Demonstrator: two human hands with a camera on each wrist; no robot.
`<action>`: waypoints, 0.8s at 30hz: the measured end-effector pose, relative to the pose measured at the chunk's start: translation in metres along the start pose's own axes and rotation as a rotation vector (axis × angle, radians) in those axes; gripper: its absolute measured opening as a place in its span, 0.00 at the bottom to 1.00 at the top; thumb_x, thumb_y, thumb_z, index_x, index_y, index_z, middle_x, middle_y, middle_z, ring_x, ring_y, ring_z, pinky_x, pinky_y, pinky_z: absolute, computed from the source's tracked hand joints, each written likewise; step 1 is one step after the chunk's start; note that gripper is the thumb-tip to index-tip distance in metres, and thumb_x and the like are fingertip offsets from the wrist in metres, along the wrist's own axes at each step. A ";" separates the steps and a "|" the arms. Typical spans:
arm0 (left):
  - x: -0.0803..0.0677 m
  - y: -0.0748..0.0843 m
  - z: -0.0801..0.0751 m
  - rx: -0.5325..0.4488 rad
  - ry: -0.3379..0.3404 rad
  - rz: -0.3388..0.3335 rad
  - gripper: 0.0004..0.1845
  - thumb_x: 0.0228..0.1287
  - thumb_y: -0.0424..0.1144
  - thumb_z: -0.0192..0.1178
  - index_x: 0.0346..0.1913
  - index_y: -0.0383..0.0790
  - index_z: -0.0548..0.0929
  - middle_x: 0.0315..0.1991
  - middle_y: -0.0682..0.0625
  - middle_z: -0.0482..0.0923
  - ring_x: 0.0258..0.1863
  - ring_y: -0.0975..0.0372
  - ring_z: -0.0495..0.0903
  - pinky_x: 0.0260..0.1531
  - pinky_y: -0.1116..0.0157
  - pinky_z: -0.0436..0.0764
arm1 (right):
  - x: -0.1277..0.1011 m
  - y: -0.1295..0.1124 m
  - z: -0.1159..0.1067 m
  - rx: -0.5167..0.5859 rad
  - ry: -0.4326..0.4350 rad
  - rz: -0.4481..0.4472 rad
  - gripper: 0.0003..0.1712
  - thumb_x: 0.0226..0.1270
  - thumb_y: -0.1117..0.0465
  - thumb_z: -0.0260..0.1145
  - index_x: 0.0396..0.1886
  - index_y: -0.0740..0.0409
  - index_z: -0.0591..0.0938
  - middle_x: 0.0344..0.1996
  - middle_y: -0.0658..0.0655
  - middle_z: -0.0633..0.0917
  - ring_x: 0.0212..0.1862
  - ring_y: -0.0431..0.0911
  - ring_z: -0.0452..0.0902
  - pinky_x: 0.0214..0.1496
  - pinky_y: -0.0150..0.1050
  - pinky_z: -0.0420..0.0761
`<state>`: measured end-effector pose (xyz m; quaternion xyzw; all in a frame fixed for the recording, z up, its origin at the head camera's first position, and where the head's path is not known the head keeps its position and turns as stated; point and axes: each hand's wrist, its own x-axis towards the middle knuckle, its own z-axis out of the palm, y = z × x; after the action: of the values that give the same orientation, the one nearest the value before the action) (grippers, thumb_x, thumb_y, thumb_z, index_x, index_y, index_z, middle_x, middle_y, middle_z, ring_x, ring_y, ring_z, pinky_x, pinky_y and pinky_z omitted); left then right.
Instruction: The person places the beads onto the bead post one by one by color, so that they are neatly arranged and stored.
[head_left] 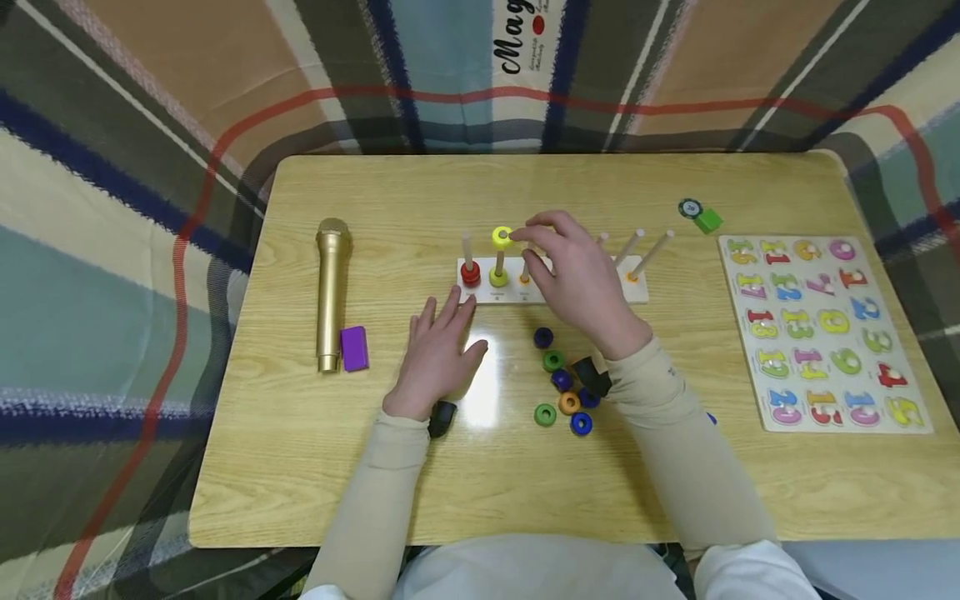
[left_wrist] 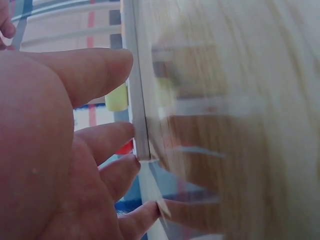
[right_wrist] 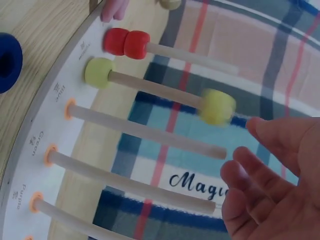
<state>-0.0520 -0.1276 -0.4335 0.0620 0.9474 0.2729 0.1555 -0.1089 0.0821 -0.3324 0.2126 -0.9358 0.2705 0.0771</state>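
A white peg board [head_left: 637, 292] with upright wooden pegs stands across the middle of the table. Two red rings [right_wrist: 126, 43] sit at the base of its leftmost peg. On the neighbouring peg a yellow-green ring [head_left: 498, 278] lies at the bottom, while a second yellow ring [right_wrist: 218, 107], slightly blurred, is round the peg near its top. My right hand [head_left: 577, 283] is just beside this upper ring; a small gap separates the fingertips from it in the right wrist view. With fingers spread, my left hand [head_left: 435, 367] touches the board's front edge near its left end.
Loose blue, green and orange rings [head_left: 553, 361] lie in front of the board. A gold microphone [head_left: 329, 292] and a purple block [head_left: 354, 348] are at left. A number puzzle board [head_left: 738, 333], a green block [head_left: 707, 221] and a round chip [head_left: 690, 208] lie at right.
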 end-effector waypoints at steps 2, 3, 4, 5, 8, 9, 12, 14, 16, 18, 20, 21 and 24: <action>0.002 0.001 0.001 0.002 -0.001 0.006 0.38 0.75 0.56 0.54 0.82 0.54 0.55 0.85 0.54 0.39 0.83 0.43 0.37 0.79 0.36 0.39 | -0.003 0.001 -0.002 0.019 0.009 0.004 0.16 0.77 0.60 0.62 0.59 0.54 0.85 0.62 0.58 0.81 0.53 0.54 0.82 0.43 0.49 0.84; 0.003 0.001 0.002 0.003 0.000 0.008 0.38 0.75 0.56 0.54 0.82 0.54 0.55 0.85 0.54 0.39 0.83 0.43 0.37 0.79 0.36 0.39 | -0.004 0.002 -0.003 0.028 0.013 0.007 0.16 0.77 0.60 0.61 0.59 0.54 0.85 0.62 0.58 0.81 0.53 0.54 0.82 0.45 0.50 0.84; 0.004 0.002 0.003 0.003 -0.002 0.009 0.38 0.75 0.56 0.54 0.82 0.54 0.55 0.85 0.54 0.39 0.83 0.43 0.37 0.79 0.36 0.40 | -0.007 0.002 -0.005 0.035 0.017 0.010 0.16 0.77 0.60 0.61 0.59 0.54 0.85 0.61 0.58 0.81 0.53 0.53 0.82 0.45 0.49 0.84; 0.005 0.003 0.003 0.003 -0.004 0.011 0.38 0.75 0.56 0.54 0.82 0.54 0.55 0.85 0.54 0.40 0.83 0.43 0.37 0.79 0.36 0.40 | -0.011 0.003 -0.008 0.043 0.023 0.016 0.16 0.77 0.59 0.61 0.59 0.55 0.84 0.61 0.57 0.81 0.52 0.53 0.82 0.45 0.49 0.84; 0.008 0.004 0.004 0.002 -0.017 0.017 0.38 0.75 0.57 0.53 0.82 0.54 0.55 0.85 0.54 0.40 0.83 0.43 0.38 0.79 0.36 0.40 | -0.029 0.008 -0.014 0.049 0.044 0.040 0.15 0.76 0.59 0.62 0.58 0.56 0.84 0.59 0.58 0.82 0.48 0.53 0.83 0.46 0.49 0.84; 0.008 0.005 0.004 0.003 -0.022 0.017 0.38 0.75 0.57 0.53 0.82 0.54 0.55 0.85 0.54 0.40 0.83 0.43 0.37 0.79 0.36 0.40 | -0.037 0.010 -0.016 0.048 0.044 0.055 0.15 0.76 0.60 0.63 0.57 0.56 0.85 0.58 0.58 0.83 0.47 0.53 0.83 0.45 0.49 0.84; 0.010 0.006 0.002 0.005 -0.023 0.019 0.38 0.75 0.56 0.54 0.82 0.53 0.55 0.85 0.54 0.40 0.83 0.42 0.38 0.79 0.36 0.40 | -0.067 0.019 -0.014 0.041 0.019 0.119 0.13 0.75 0.61 0.63 0.55 0.57 0.85 0.54 0.58 0.85 0.41 0.52 0.83 0.40 0.47 0.82; 0.010 0.006 0.000 0.007 -0.019 0.015 0.38 0.75 0.56 0.54 0.82 0.53 0.55 0.85 0.53 0.40 0.83 0.41 0.38 0.79 0.35 0.40 | -0.087 0.024 -0.009 0.031 -0.045 0.161 0.12 0.75 0.61 0.63 0.53 0.58 0.86 0.50 0.58 0.86 0.37 0.50 0.81 0.36 0.45 0.80; 0.010 0.006 -0.002 0.010 -0.015 0.012 0.38 0.75 0.56 0.54 0.82 0.52 0.55 0.85 0.52 0.40 0.83 0.41 0.38 0.78 0.35 0.40 | -0.107 0.027 -0.001 0.015 -0.132 0.184 0.12 0.74 0.60 0.65 0.52 0.57 0.86 0.47 0.57 0.87 0.37 0.49 0.81 0.35 0.44 0.80; 0.010 0.006 -0.004 0.012 -0.018 0.006 0.38 0.75 0.56 0.54 0.82 0.52 0.55 0.85 0.52 0.40 0.83 0.40 0.38 0.78 0.34 0.40 | -0.123 0.030 0.010 0.001 -0.212 0.185 0.12 0.72 0.58 0.68 0.51 0.56 0.86 0.46 0.55 0.87 0.40 0.48 0.82 0.38 0.46 0.83; 0.010 0.005 -0.004 0.012 -0.019 0.003 0.38 0.75 0.56 0.53 0.82 0.51 0.55 0.85 0.51 0.40 0.83 0.40 0.38 0.78 0.34 0.41 | -0.135 0.032 0.020 -0.009 -0.246 0.179 0.13 0.70 0.57 0.70 0.50 0.56 0.87 0.46 0.55 0.86 0.44 0.49 0.83 0.42 0.48 0.86; 0.009 0.005 -0.004 0.009 -0.020 0.000 0.38 0.75 0.56 0.54 0.82 0.51 0.56 0.85 0.51 0.40 0.83 0.40 0.38 0.78 0.34 0.40 | -0.139 0.033 0.026 -0.008 -0.239 0.184 0.13 0.69 0.57 0.71 0.50 0.56 0.87 0.46 0.55 0.86 0.47 0.50 0.83 0.45 0.49 0.86; 0.008 0.004 -0.002 -0.003 -0.029 -0.011 0.38 0.75 0.56 0.53 0.82 0.51 0.56 0.85 0.51 0.40 0.83 0.41 0.37 0.79 0.35 0.40 | -0.141 0.034 0.037 -0.021 -0.169 0.237 0.14 0.68 0.55 0.72 0.49 0.55 0.87 0.47 0.55 0.86 0.50 0.51 0.81 0.45 0.49 0.85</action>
<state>-0.0605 -0.1239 -0.4318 0.0603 0.9450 0.2724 0.1707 0.0017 0.1386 -0.4165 0.1218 -0.9602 0.2492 -0.0320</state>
